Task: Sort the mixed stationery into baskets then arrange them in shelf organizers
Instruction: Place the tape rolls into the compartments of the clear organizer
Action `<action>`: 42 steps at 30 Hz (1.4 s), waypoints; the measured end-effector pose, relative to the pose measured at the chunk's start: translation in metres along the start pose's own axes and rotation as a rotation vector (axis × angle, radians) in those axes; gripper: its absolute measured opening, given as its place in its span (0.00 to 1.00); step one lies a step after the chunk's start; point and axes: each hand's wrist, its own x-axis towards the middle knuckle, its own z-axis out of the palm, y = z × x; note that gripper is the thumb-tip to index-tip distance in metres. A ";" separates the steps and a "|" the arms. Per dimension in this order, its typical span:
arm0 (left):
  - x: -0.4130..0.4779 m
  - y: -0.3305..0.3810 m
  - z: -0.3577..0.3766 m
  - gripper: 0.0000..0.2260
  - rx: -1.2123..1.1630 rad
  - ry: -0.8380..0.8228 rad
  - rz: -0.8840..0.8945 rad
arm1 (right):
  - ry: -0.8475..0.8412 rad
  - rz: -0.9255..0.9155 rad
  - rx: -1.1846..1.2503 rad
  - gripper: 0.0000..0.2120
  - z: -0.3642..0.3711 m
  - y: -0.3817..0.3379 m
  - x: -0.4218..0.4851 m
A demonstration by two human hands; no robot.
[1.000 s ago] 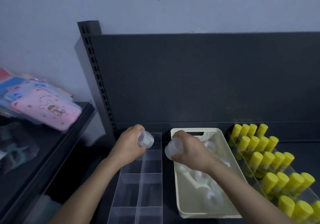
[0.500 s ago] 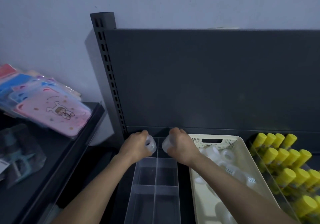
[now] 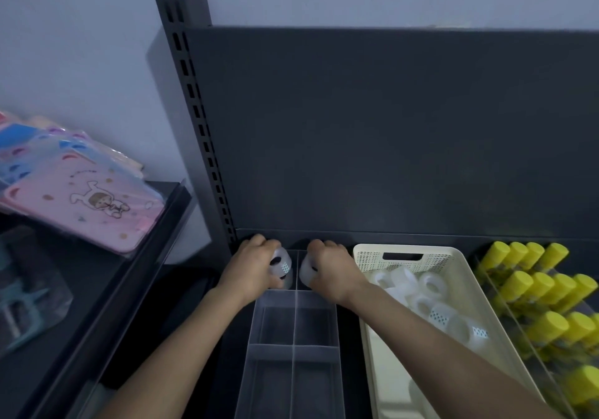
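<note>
Clear tape rolls (image 3: 281, 264) (image 3: 305, 272), in L/R hands (image 3: 251, 268) (image 3: 332, 269)

Left hand (image 3: 251, 264), right hand (image 3: 330, 267) extended forward, close together — both curled

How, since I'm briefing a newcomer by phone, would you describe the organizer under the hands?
On the dark shelf, find the cream basket of tape rolls. The organizer stands left of it. It is clear and split into cells, its near ones bare, unlike the rack of yellow glue sticks on the right.
</note>
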 end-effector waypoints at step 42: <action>-0.012 0.022 0.001 0.10 -0.083 0.197 0.060 | 0.181 -0.035 0.113 0.22 -0.036 0.037 -0.045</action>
